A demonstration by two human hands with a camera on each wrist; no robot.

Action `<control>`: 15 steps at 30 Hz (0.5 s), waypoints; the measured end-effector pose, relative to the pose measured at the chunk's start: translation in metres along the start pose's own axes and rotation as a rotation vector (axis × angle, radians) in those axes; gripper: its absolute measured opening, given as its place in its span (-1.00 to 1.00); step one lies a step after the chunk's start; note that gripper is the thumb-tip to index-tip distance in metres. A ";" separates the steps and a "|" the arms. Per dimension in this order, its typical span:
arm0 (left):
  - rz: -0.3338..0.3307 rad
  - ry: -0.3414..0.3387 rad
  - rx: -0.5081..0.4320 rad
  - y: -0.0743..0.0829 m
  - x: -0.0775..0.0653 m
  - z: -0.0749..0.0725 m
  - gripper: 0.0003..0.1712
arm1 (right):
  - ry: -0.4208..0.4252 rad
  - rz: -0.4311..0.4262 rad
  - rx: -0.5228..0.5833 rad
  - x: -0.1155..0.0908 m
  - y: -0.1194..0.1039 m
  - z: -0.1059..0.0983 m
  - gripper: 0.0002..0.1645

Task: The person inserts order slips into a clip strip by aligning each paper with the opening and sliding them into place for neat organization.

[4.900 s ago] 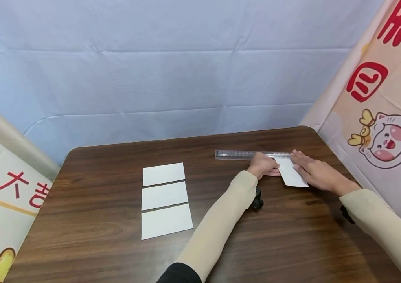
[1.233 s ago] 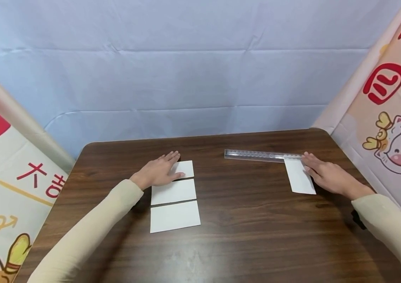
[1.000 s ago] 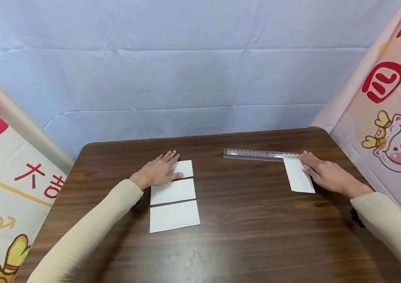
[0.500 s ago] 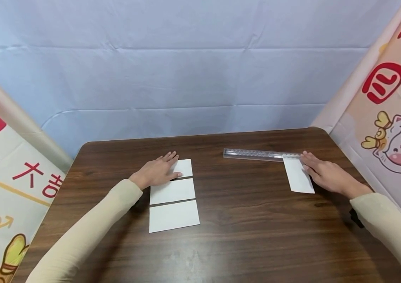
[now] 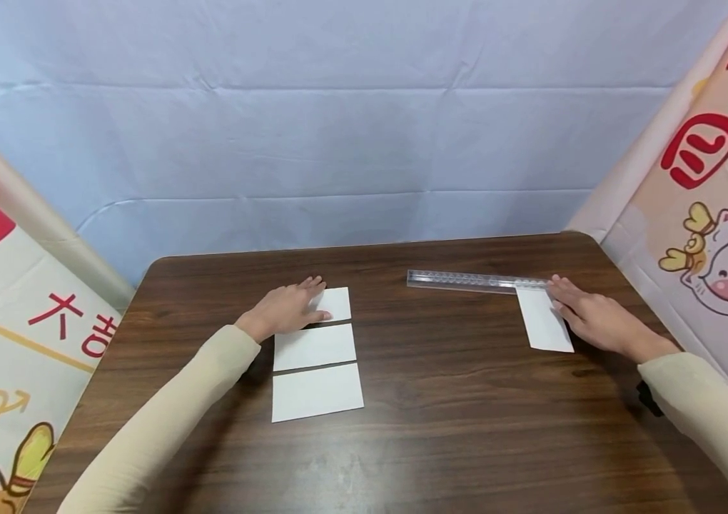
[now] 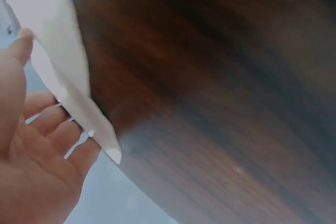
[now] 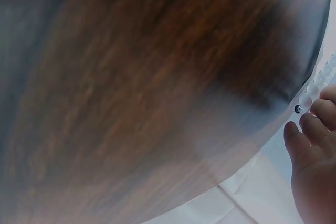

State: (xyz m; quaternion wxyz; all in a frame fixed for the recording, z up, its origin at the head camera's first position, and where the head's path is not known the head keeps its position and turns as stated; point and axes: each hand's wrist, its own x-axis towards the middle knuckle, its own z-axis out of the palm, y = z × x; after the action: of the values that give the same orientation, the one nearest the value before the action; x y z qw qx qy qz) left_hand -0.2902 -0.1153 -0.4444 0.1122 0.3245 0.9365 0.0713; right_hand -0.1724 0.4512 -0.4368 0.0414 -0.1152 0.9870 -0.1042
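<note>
Three white paper cards lie in a column on the left of the table. My left hand rests flat on the far card, covering its left part, its thumb near that card's front edge. Nearer me are the middle card and the front card. At the right, a clear plastic ruler lies crosswise near the table's back. A fourth white card meets its front edge. My right hand lies with straight fingers over the ruler's right end and that card's right edge. In the left wrist view the left hand's fingers are extended beneath a white edge.
The brown wood-grain table has rounded back corners. A pale cloth backdrop rises behind it. Printed banners stand at the left and right sides.
My left hand has left the right-hand card and moved left onto the far card of the column. In the last second that card has edged slightly away from me. My right hand has stayed put.
</note>
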 end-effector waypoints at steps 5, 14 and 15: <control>0.007 0.129 -0.026 0.002 0.004 -0.004 -0.34 | 0.006 0.004 -0.001 -0.001 0.001 -0.001 -0.29; 0.005 0.320 -0.061 0.005 0.007 -0.012 -0.79 | -0.003 0.007 0.016 0.000 0.001 -0.001 -0.29; 0.004 0.327 -0.073 0.004 0.007 -0.014 -0.79 | -0.005 0.009 0.016 -0.001 0.001 -0.001 -0.29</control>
State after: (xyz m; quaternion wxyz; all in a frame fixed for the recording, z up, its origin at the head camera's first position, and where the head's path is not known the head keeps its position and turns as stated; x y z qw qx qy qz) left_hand -0.2966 -0.1084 -0.4307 -0.0300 0.3064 0.9383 0.1575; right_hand -0.1722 0.4526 -0.4364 0.0452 -0.1107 0.9866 -0.1114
